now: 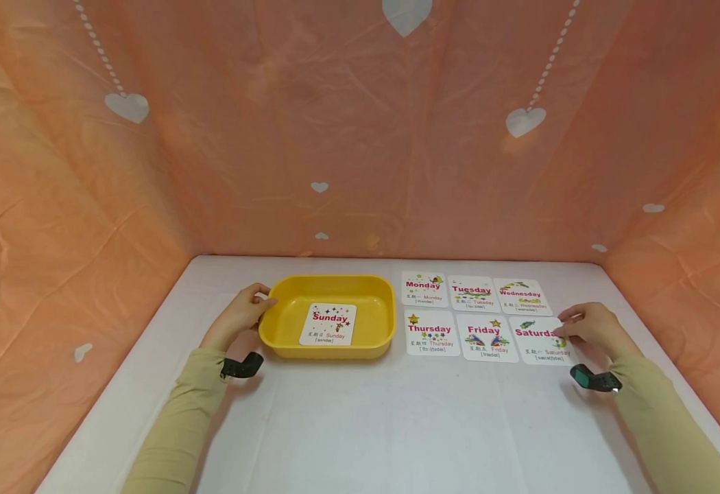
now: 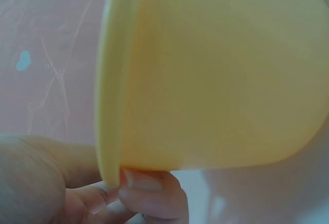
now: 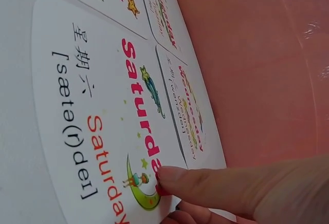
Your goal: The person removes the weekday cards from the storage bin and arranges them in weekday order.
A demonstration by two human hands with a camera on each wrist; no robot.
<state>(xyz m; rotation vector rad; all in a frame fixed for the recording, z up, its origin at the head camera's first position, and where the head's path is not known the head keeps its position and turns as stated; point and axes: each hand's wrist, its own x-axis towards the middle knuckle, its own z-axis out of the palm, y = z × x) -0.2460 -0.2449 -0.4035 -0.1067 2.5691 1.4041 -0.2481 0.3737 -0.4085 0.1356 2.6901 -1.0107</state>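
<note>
My left hand (image 1: 244, 314) grips the left rim of a yellow plastic basin (image 1: 286, 351); in the left wrist view the thumb and fingers (image 2: 154, 196) pinch that rim from both sides. Inside the basin lies a white Sunday card (image 1: 328, 325). At the right, my right hand (image 1: 596, 329) holds the right edge of the Saturday card (image 1: 542, 342). The right wrist view shows the thumb (image 3: 190, 183) on top of the Saturday card, over the end of its printed word, with other fingers curled at its edge.
Beside Saturday lie the Friday card (image 1: 487, 339) and Thursday card (image 1: 432, 333). Behind them are the Monday (image 1: 424, 288), Tuesday (image 1: 472, 295) and Wednesday (image 1: 521, 297) cards. Orange cloth walls (image 1: 360, 151) with white hearts enclose the white table (image 1: 360, 418).
</note>
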